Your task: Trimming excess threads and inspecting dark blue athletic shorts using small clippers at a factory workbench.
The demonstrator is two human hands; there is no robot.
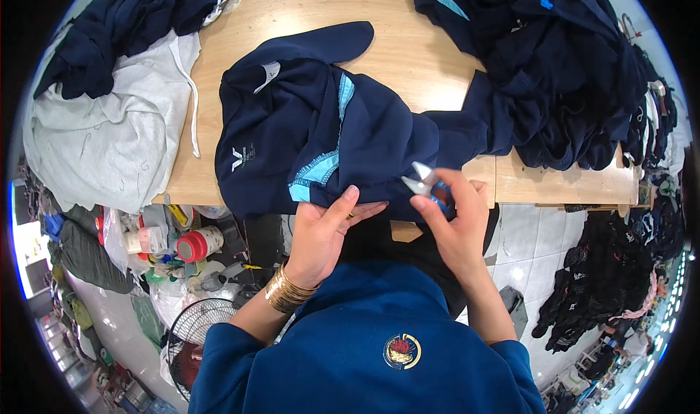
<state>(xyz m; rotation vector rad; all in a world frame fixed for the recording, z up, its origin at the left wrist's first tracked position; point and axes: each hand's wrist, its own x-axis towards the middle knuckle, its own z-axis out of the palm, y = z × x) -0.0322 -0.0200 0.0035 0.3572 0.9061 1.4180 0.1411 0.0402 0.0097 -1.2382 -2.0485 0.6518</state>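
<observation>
A navy garment [379, 137] with light-blue inner strips [319, 169] and a small white print lies spread along the table's near edge. My left hand [327, 232] pinches its near hem, with the thumb on top. In my right hand [463, 221] is a pair of thread snips [418, 183] with blue handles. Their blades are apart and point to the left, close to the garment's near right part. The right fingers are wrapped round the handles and partly hide them. A gold bangle sits on my left wrist.
The wooden table [306, 2] also bears a navy garment pile [561, 64] at the right, a light-grey garment [109, 130] at the left and dark cloth [138, 20] behind it. Below left are a red-lidded container [198, 245] and a fan [200, 323]. Black garments [598, 275] hang at the lower right.
</observation>
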